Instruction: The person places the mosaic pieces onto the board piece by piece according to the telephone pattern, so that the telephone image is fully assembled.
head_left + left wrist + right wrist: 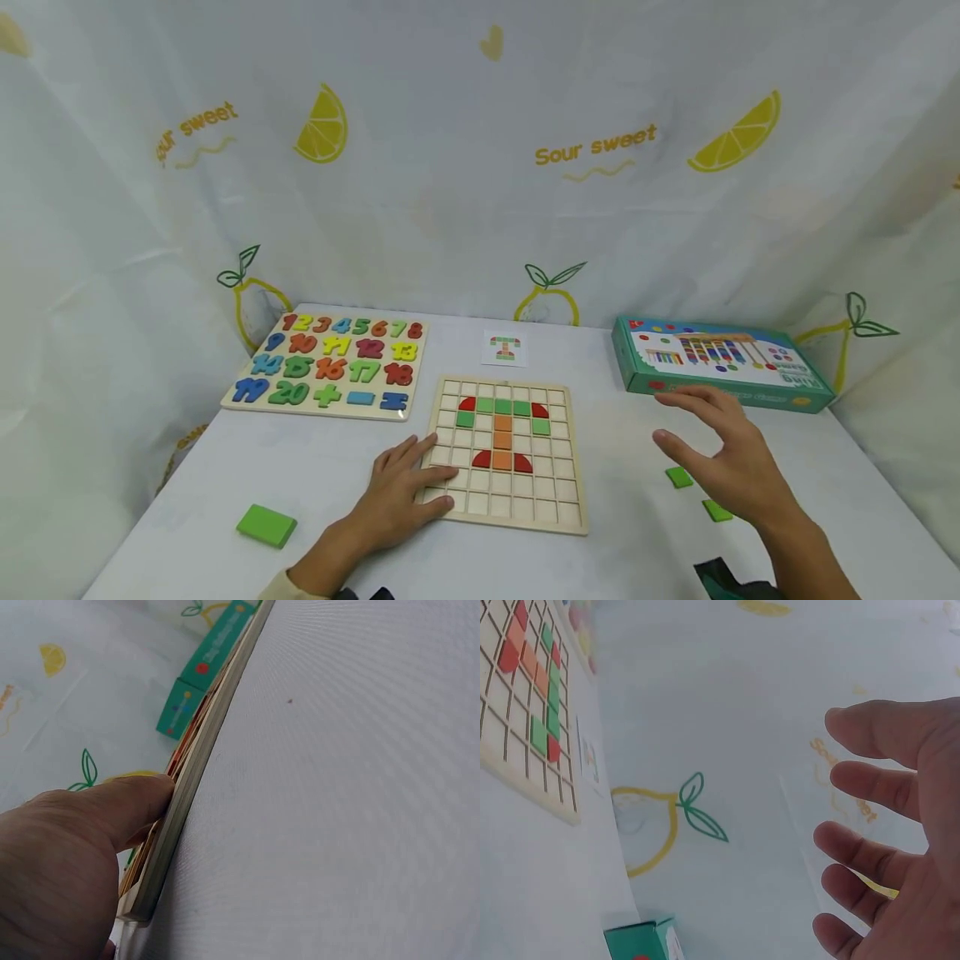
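Observation:
A wooden grid board (543,490) lies on the table, carrying green squares (503,407), orange squares (502,439) and red rounded pieces (482,458) in a T-like figure with a wider base. My left hand (397,492) rests on the board's left edge, its fingers spread over the rim. In the left wrist view the thumb presses on the board's side (187,787). Held up to the right of the board, my right hand (727,458) has its fingers apart and nothing in them. Two loose green squares (678,477) lie on the table near it.
A small pattern card (504,348) lies behind the board. At back left is a number puzzle (384,410), and at back right a green toy box (637,377). A green block (267,526) sits at front left. A printed white curtain (450,208) hangs behind the table.

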{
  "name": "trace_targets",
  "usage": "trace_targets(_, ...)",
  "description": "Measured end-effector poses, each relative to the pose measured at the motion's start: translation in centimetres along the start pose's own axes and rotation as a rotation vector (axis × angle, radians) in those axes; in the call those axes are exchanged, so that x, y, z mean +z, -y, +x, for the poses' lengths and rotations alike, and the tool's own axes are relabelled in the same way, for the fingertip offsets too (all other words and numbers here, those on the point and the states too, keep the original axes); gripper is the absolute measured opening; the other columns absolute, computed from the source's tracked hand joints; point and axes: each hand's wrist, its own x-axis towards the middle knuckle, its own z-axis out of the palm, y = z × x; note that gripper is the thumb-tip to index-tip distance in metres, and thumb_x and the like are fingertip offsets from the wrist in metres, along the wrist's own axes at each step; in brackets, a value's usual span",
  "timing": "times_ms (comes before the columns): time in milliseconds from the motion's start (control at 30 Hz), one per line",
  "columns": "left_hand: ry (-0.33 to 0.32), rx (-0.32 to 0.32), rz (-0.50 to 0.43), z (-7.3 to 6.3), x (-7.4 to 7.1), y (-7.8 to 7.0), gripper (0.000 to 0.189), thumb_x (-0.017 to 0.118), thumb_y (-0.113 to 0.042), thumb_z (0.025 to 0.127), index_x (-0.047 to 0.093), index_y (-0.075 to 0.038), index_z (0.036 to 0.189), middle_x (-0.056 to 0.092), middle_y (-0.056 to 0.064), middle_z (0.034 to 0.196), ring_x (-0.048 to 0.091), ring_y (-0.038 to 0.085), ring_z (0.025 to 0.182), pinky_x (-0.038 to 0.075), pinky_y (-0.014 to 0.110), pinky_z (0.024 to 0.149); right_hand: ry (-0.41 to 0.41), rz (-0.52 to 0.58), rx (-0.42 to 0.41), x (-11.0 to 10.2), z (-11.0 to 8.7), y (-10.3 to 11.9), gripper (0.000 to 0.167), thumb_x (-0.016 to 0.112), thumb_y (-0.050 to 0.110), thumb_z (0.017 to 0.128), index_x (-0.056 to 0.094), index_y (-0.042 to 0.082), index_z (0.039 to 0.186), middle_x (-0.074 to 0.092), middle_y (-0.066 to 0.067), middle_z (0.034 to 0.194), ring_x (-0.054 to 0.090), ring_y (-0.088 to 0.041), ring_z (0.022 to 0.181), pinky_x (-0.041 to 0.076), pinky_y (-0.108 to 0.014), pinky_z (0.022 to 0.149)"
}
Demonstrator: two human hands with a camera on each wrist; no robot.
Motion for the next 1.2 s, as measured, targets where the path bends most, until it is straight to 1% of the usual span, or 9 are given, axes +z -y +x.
trace_targets(133, 0.004, -0.003, -0.001, 0.1, 0.0, 0.0, 0.040, 0.067, -0.044, 0.087, 0.069, -0.025, 0.122, 0.037, 0.009, 0.150, 0.022, 0.038, 0.139, 0.014, 0.062, 0.102, -0.002, -0.048, 0.067, -1.1, -1.1, -1.6, 0.047, 0.078, 0.010, 0.081, 0.063, 0.010, 0.125, 0.050, -0.004, 0.124, 0.035, -0.012, 0.115, 0.034, -0.055, 0.081)
trace_targets(300, 0.004, -0.003, 0.001, 0.2, 0.0, -0.1, 0.040, 0.067, -0.044, 0.088, 0.069, -0.025, 0.123, 0.037, 0.009, 0.150, 0.022, 0.038, 0.138, 0.015, 0.062, 0.102, -0.014, -0.116, 0.123, -2.2, -2.2, -4.1, 0.047, 0.077, 0.015, 0.083, 0.062, 0.011, 0.127, 0.049, 0.006, 0.124, 0.034, -0.007, 0.113, 0.030, -0.022, 0.082)
trace_targets(400, 0.001, 0.001, 0.004, 0.2, 0.0, -0.2, 0.040, 0.067, -0.043, 0.088, 0.069, -0.025, 0.123, 0.037, 0.009, 0.150, 0.022, 0.038, 0.138, 0.015, 0.062, 0.102, -0.027, -0.145, 0.164, -2.7, -3.0, -5.7, 0.046, 0.076, 0.017, 0.084, 0.061, 0.008, 0.127, 0.048, 0.007, 0.122, 0.036, -0.011, 0.110, 0.024, -0.013, 0.077)
trace_targets(500, 0.001, -0.001, 0.005, 0.2, 0.0, -0.2, 0.040, 0.067, -0.043, 0.088, 0.069, -0.025, 0.123, 0.037, 0.010, 0.150, 0.022, 0.038, 0.138, 0.015, 0.062, 0.102, -0.019, -0.169, 0.237, -3.0, -3.9, -7.2, 0.049, 0.074, 0.019, 0.086, 0.058, 0.004, 0.130, 0.050, -0.006, 0.124, 0.039, -0.028, 0.111, 0.031, -0.024, 0.088)
trace_targets(567, 0.003, -0.004, 0.006, 0.2, 0.0, -0.2, 0.040, 0.067, -0.043, 0.087, 0.069, -0.024, 0.122, 0.037, 0.010, 0.150, 0.022, 0.038, 0.139, 0.015, 0.062, 0.102, -0.007, -0.183, 0.301, -3.2, -4.4, -8.2, 0.051, 0.072, 0.020, 0.088, 0.055, 0.000, 0.132, 0.049, -0.019, 0.125, 0.038, -0.042, 0.110, 0.035, -0.042, 0.093)
trace_targets(667, 0.007, -0.011, 0.008, 0.1, -0.1, -0.2, 0.039, 0.068, -0.042, 0.087, 0.069, -0.024, 0.122, 0.037, 0.010, 0.150, 0.022, 0.038, 0.139, 0.015, 0.062, 0.102, 0.008, -0.206, 0.402, -3.4, -5.0, -9.6, 0.053, 0.070, 0.021, 0.090, 0.052, -0.004, 0.133, 0.045, -0.029, 0.125, 0.034, -0.051, 0.111, 0.033, -0.066, 0.082)
trace_targets(933, 0.010, -0.017, 0.013, 0.1, -0.1, -0.3, 0.039, 0.068, -0.042, 0.087, 0.069, -0.025, 0.122, 0.037, 0.010, 0.150, 0.022, 0.038, 0.139, 0.015, 0.063, 0.101, 0.073, -0.267, 0.578, -3.7, -6.1, -13.4, 0.059, 0.065, 0.031, 0.093, 0.045, -0.009, 0.132, 0.044, -0.038, 0.118, 0.036, -0.052, 0.106, 0.036, -0.061, 0.078)
trace_targets(1100, 0.011, -0.005, 0.010, 0.1, 0.0, 0.0, 0.040, 0.066, -0.045, 0.088, 0.068, -0.026, 0.124, 0.036, 0.009, 0.151, 0.022, 0.037, 0.139, 0.015, 0.062, 0.101, 0.122, -0.207, 0.797, -3.4, -6.8, -16.1, 0.072, 0.060, 0.044, 0.093, 0.038, -0.006, 0.140, 0.038, -0.039, 0.126, 0.031, -0.055, 0.113, 0.037, -0.064, 0.082)
trace_targets(1200, 0.011, -0.002, 0.014, 0.0, 0.0, 0.1, 0.041, 0.066, -0.046, 0.088, 0.068, -0.027, 0.124, 0.035, 0.008, 0.151, 0.022, 0.037, 0.139, 0.016, 0.061, 0.101, 0.178, -0.184, 0.870, -3.0, -7.2, -17.3, 0.077, 0.062, 0.046, 0.091, 0.035, -0.006, 0.141, 0.035, -0.038, 0.128, 0.028, -0.055, 0.115, 0.036, -0.066, 0.085)
